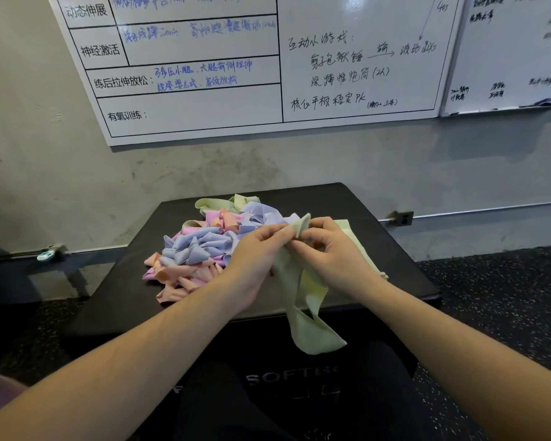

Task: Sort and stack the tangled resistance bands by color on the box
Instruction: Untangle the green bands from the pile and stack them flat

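big whiteboard point(204, 100) on grey concrete wall point(45, 173), ruled into a table with handwritten chinese text (blue and black marker). second whiteboard point(506, 58) just beside it at right. wall outlet point(404, 218) on a metal conduit point(490, 210) running along the wall. dark speckled rubber floor point(506, 297). small white-teal object point(46, 255) left, unclear.

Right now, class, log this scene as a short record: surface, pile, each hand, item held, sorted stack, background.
surface: black box
pile: tangled bands, pink, orange, lilac, green
left hand: pinches green band
right hand: pinches same band
item held: green band hangs over the box's front edge
sorted stack: green bands behind right hand
background: whiteboard
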A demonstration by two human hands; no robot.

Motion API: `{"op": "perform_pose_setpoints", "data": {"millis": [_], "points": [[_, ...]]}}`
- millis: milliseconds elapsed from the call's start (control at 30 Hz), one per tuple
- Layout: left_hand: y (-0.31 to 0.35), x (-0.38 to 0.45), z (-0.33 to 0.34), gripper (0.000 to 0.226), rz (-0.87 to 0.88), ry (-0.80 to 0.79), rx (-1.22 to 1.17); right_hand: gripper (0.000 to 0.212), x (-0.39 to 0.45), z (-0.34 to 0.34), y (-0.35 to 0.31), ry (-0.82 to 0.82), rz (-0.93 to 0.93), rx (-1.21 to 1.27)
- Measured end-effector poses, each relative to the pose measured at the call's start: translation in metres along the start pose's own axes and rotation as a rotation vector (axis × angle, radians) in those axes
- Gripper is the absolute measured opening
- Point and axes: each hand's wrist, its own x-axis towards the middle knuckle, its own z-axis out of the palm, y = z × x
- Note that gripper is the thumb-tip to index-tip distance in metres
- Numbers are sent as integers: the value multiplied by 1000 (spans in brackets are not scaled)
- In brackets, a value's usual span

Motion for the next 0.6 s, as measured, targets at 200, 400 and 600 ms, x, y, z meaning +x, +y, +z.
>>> {"op": "perform_pose_setpoints", "data": {"millis": [200,400,600], "points": [[-2,0,3,33,7,52,-33,21,-2,-3,-1,-12,24,203],[7,2,5,41,39,126,-40,13,-1,-5,3,-95,209,266],[-9,-7,2,54,92,-24,152,18,8,-11,0,-25,195,408]]}}
